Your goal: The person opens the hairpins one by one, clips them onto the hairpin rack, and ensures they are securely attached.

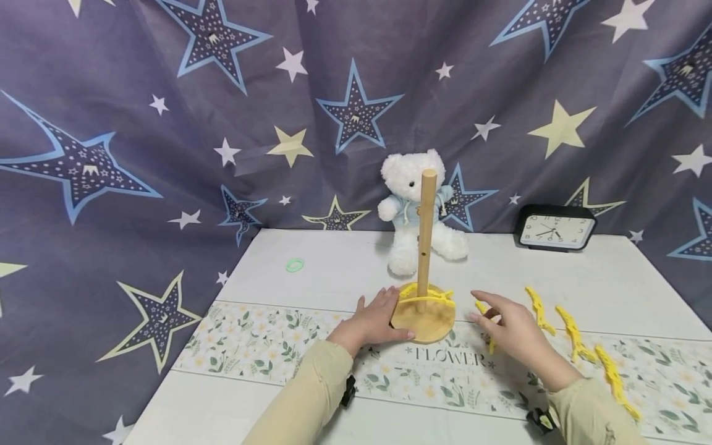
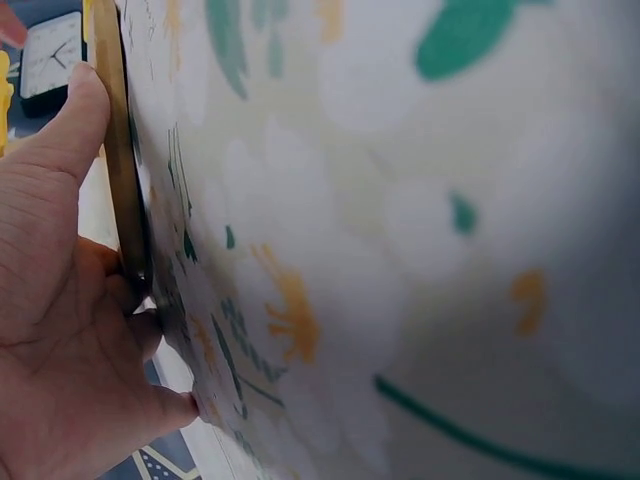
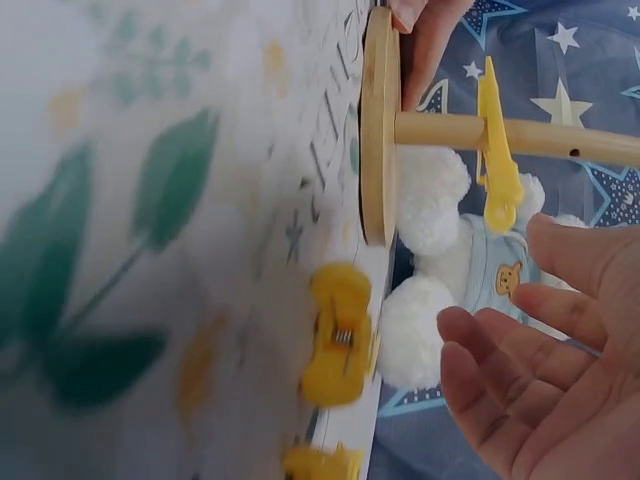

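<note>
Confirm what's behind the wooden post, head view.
White teddy bear in a blue hoodie, then starry curtain. The wooden post hides a strip of the bear's face and chest, so that part can't be seen from there.

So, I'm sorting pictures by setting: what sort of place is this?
Probably a staged corner indoors: a star-patterned curtain hangs behind a white table, where a teddy bear sits.

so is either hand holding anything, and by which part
The left hand holds the wooden stand by the left edge of its round base; the right hand holds nothing.
</note>
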The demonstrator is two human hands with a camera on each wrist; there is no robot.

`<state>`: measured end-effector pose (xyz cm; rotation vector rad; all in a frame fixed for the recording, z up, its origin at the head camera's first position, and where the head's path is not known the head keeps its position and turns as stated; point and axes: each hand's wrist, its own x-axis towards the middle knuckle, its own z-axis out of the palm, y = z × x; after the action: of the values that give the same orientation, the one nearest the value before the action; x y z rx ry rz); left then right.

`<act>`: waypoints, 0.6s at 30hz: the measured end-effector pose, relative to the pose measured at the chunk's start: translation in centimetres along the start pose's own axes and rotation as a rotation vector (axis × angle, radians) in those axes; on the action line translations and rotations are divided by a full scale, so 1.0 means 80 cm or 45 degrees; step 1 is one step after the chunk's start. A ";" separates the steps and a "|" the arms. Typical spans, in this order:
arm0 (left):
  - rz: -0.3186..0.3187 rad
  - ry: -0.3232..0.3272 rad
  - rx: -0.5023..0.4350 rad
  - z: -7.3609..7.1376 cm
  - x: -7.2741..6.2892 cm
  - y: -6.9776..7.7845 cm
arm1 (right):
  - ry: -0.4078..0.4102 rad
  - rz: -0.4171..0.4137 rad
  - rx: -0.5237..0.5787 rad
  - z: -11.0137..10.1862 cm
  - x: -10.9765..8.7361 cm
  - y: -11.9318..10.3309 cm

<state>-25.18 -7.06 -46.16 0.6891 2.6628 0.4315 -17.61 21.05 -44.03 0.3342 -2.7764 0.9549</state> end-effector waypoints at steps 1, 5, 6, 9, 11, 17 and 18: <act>0.001 0.002 0.000 0.001 0.001 0.000 | -0.006 0.013 0.004 -0.003 -0.002 0.002; -0.001 0.003 0.002 0.003 0.002 -0.002 | -0.024 0.046 0.022 -0.015 -0.012 0.010; -0.002 0.001 0.000 0.003 0.002 -0.002 | -0.025 0.053 0.021 -0.018 -0.015 0.011; -0.001 -0.001 -0.001 0.002 0.002 -0.002 | -0.014 0.077 0.000 -0.027 -0.022 0.014; 0.000 -0.002 0.001 0.002 0.001 -0.002 | -0.019 0.100 -0.014 -0.034 -0.026 0.017; 0.003 0.000 0.003 0.000 0.001 0.001 | -0.028 0.171 -0.047 -0.051 -0.042 0.027; 0.004 -0.001 0.004 0.000 0.001 0.001 | -0.018 0.176 -0.057 -0.053 -0.045 0.029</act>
<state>-25.22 -6.90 -46.16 0.6940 2.6624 0.4282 -14.37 26.03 -42.99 0.1441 -2.8598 0.9210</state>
